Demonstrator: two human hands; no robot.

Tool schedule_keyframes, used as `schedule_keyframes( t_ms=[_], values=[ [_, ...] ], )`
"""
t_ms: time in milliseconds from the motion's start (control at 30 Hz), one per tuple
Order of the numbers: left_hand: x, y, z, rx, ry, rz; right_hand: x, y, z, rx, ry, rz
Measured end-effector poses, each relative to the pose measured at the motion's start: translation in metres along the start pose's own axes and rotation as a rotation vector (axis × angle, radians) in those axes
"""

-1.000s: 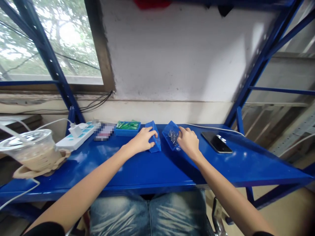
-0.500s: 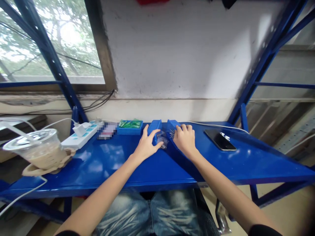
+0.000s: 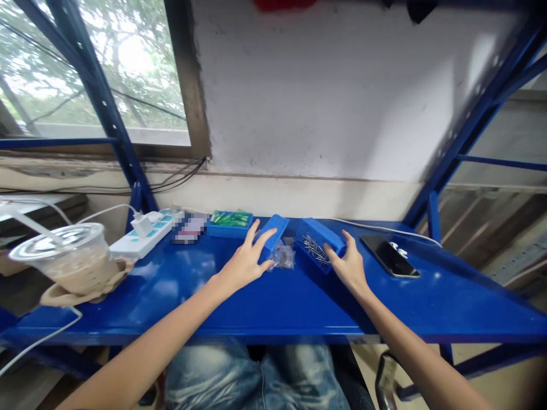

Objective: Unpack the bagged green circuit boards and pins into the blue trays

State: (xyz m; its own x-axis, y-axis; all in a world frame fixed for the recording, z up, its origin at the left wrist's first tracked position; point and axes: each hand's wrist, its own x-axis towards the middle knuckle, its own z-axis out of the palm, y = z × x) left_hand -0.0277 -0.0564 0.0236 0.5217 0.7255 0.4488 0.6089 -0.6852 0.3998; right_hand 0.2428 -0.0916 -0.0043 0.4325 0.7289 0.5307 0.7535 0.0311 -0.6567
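My left hand (image 3: 243, 263) has its thumb and fingers spread beside a tilted blue bin (image 3: 276, 229), with fingertips against its left side. The inside of that bin is hard to see. Small clear plastic bags (image 3: 284, 256) lie at its lower right. My right hand (image 3: 351, 266) grips the right wall of a second blue bin (image 3: 327, 232), its thumb on the near side and its fingers on the far side. Thin metal screws or nails (image 3: 315, 249) are heaped in this bin, which leans and opens toward me.
A blue bin of green pieces (image 3: 231, 218) stands left of my hands, near a blurred card-like item (image 3: 190, 228), a white power strip (image 3: 143, 239) and an iced drink (image 3: 77, 262). A phone (image 3: 388, 255) with white earbuds lies right.
My right hand has moved from over the metal pieces to the right wall of their bin, uncovering them. Both bins have turned or tilted. The view has shifted slightly.
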Motion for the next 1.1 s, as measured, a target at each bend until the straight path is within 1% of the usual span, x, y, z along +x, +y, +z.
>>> schedule_keyframes(
  t_ms=[33,67,100,167,267,367,433,500,667,733,800,900,967,1033,1100],
  values=[
    [0.000,-0.002,0.001,-0.016,0.013,-0.025,-0.001,0.000,0.000,0.003,-0.033,0.047],
    [0.001,-0.004,0.002,-0.027,0.027,-0.040,-0.002,0.000,0.000,-0.006,-0.052,0.063],
    [0.002,-0.005,0.003,-0.034,0.039,-0.047,-0.003,0.000,0.001,-0.023,-0.056,0.048],
    [0.003,-0.004,0.003,-0.044,0.047,-0.047,-0.005,0.002,0.004,-0.071,-0.037,-0.050],
    [0.001,0.005,0.001,-0.054,0.018,-0.041,-0.009,0.006,0.009,-0.134,0.007,-0.222],
    [-0.004,0.016,-0.001,-0.034,0.009,-0.079,-0.014,0.008,0.011,-0.161,0.027,-0.306],
    [-0.007,0.019,0.000,-0.020,0.019,-0.124,-0.016,0.006,0.012,-0.151,0.019,-0.318],
    [-0.011,0.018,0.002,-0.024,0.033,-0.156,-0.016,0.004,0.013,-0.123,0.004,-0.299],
    [-0.015,0.008,0.009,-0.091,0.040,-0.274,-0.016,0.005,0.014,-0.046,-0.030,-0.205],
    [-0.015,0.003,0.008,-0.116,0.036,-0.305,-0.015,0.009,0.013,-0.032,-0.044,-0.216],
    [-0.014,-0.002,0.002,-0.105,0.033,-0.281,-0.012,0.015,0.008,-0.021,-0.052,-0.256],
    [-0.010,-0.010,-0.015,-0.046,0.059,-0.186,0.001,0.025,-0.003,-0.003,-0.034,-0.320],
    [-0.003,-0.014,-0.027,-0.028,0.123,-0.142,0.018,0.032,-0.007,0.011,0.007,-0.318],
    [0.010,-0.017,-0.035,-0.054,0.201,-0.150,0.041,0.040,-0.005,0.053,0.055,-0.240],
    [0.032,-0.020,-0.033,-0.166,0.251,-0.208,0.067,0.049,0.006,0.161,0.054,-0.081]
  ],
)
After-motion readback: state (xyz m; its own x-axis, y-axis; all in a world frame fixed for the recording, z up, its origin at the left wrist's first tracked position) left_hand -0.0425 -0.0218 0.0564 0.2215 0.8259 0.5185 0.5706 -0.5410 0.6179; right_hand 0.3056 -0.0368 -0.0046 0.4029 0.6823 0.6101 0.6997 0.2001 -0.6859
